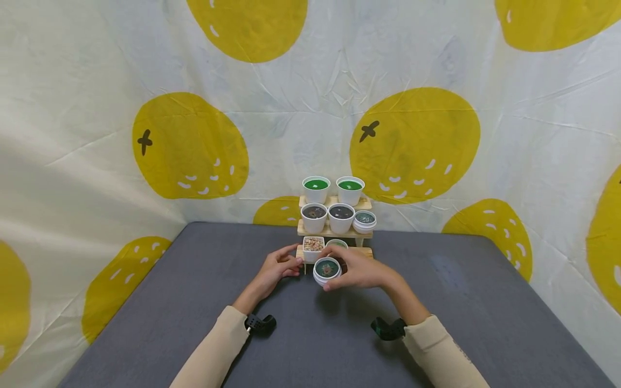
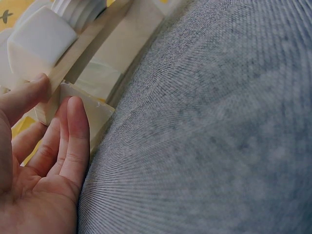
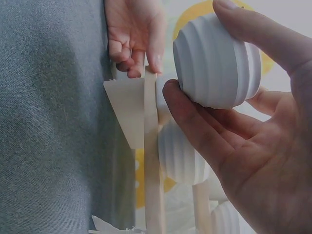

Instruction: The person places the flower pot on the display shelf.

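Note:
My right hand (image 1: 358,268) grips a small white ribbed pot (image 1: 327,271) with a dark green, spiky-looking top, held in front of a three-tier wooden stand (image 1: 359,235). In the right wrist view, the pot (image 3: 214,63) sits between thumb and fingers, raised off the shelf. My left hand (image 1: 275,268) holds the left end of the stand's lowest shelf. In the left wrist view its thumb lies at the shelf's edge and its fingers touch the pale leg (image 2: 92,105). A square white pot (image 1: 313,250) of pebbly bits stands on that shelf, beside a partly hidden round pot (image 1: 337,244).
On the middle tier are two white pots with dark tops (image 1: 314,217) and a smaller ribbed pot (image 1: 364,221). Two pots with bright green tops (image 1: 316,188) stand on the top tier. A grey table (image 1: 204,280) lies below, with a lemon-patterned cloth (image 1: 301,134) behind.

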Tool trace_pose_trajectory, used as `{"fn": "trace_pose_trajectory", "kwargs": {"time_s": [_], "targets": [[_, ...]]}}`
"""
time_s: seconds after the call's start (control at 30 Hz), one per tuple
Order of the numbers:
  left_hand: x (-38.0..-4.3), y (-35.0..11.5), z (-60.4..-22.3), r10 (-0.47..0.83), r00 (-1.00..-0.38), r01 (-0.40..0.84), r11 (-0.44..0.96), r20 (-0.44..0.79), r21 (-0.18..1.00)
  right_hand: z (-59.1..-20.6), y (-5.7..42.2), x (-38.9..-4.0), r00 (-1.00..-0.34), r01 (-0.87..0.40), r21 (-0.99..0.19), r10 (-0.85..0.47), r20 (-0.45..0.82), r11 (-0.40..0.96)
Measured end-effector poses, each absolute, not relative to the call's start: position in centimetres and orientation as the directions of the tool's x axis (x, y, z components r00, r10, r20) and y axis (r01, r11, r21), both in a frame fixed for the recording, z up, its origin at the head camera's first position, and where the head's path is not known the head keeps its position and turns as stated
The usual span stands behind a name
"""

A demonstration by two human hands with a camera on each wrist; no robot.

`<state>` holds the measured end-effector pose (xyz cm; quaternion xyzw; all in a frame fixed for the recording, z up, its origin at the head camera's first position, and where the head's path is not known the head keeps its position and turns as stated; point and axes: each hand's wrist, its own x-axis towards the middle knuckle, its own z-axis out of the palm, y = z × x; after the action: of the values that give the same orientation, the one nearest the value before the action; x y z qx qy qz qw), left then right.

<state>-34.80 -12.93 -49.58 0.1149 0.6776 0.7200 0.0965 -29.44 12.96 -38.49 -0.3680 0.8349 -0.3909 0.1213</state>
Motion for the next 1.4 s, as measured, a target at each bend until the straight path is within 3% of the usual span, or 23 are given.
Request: {"fn": "trace_pose_trajectory", "kwargs": {"time_s": [0.23,0.73,1.4], "targets": [[-34.9,-12.8,-49.6,0.295,-0.955,0.006,-0.058,0.023,0.998,-38.2,13.9,-29.5,-0.731,-0.495,-0.739,-0.679,0.069,0.458],[-34.5,-13.0,-49.5,0.295,-0.955,0.017,-0.066,0.036,0.998,-37.0,15.4,-29.5,-0.726,-0.483,-0.782,-0.679,0.106,0.394],[-34.6,-13.0,-49.5,0.292,-0.956,0.01,-0.06,0.027,0.998,-35.8,18.7,-30.0,-0.79,-0.44,-0.798,-0.599,0.127,0.411]]}}
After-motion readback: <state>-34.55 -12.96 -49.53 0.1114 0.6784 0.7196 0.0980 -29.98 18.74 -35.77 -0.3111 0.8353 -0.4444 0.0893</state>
